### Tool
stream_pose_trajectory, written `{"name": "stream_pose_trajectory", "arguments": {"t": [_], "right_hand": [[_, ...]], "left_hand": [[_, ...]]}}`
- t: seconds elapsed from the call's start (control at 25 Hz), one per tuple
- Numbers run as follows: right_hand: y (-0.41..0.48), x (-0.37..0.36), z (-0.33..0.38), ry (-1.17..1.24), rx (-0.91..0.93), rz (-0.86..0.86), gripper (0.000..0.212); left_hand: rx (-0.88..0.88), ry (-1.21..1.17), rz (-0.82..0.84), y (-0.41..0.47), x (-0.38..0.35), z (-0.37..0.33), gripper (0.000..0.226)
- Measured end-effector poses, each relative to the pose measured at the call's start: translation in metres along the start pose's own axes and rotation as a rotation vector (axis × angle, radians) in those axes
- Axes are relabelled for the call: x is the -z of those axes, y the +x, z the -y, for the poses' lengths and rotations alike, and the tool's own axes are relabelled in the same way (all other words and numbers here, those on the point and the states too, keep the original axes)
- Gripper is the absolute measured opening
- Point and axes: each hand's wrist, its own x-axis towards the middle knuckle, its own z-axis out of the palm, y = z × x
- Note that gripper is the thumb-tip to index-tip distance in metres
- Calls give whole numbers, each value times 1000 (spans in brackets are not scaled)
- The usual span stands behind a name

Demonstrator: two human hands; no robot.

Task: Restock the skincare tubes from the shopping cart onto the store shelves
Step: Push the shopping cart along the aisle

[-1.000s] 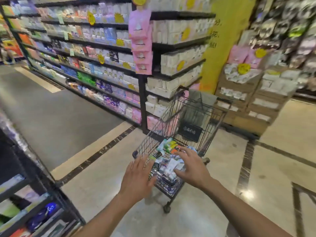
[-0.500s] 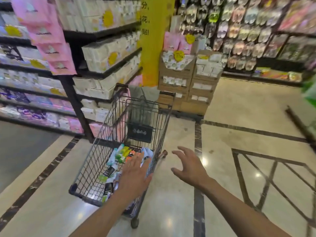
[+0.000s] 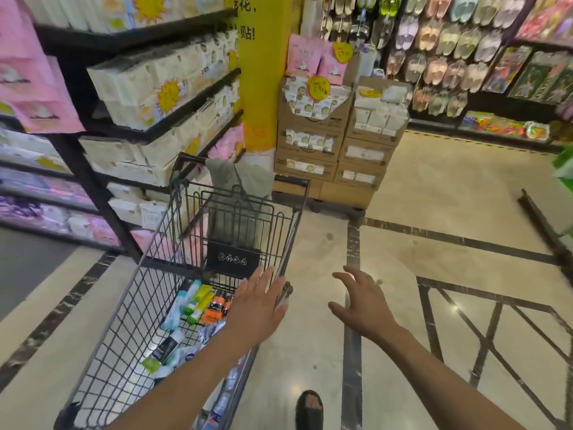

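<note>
Your right hand (image 3: 362,308) has come out of the shopping cart (image 3: 148,305), where it was over the tubes a second ago, and now hangs above the bare floor (image 3: 449,197) right of centre; the cart itself has slid to the lower left of the frame as your view swung right. Its fingers (image 3: 344,276) are spread and lightly curved, holding nothing. Your left hand (image 3: 259,308) reaches over the cart's right rim at centre, fingers straight and close together, also holding nothing; you cannot tell whether they touch the wire. Just left of that hand the skincare tubes (image 3: 198,301) lie loose on the cart's base, green, white, orange and dark ones mixed, more of them hidden under your forearm. A grey cloth (image 3: 238,184) hangs over the cart's far end. Shelves (image 3: 148,88) of cream packs fill the upper left, a yellow pillar (image 3: 263,72) and stacked cardboard boxes (image 3: 313,131) stand at top centre, and slippers (image 3: 449,48) hang at the upper right. Your sandalled foot (image 3: 309,409) shows at the bottom edge.
</note>
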Motion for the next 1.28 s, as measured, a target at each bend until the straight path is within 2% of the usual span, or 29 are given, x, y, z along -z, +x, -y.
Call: {"name": "stream_pose_trajectory", "arguments": {"t": [0.32,0.6,0.88,1.0,1.28], "right_hand": [[145,-25,-14,-43,236,126,66],[221,-73,55,-93,509,309,69],[246,-143,163,-92,731,505,75],[244,-176,205,-117,827,587,70],[237,-253,239,-175,1012,742,67]], "left_hand": [[246,-28,74,69,-18,20,68],[546,-124,76,45,-47,69,68],[749,-214,83,-6,-75,127,67],[819,-244,141,-27,-93,147,67],[989,-382,228,-60,-144,158,70]]}}
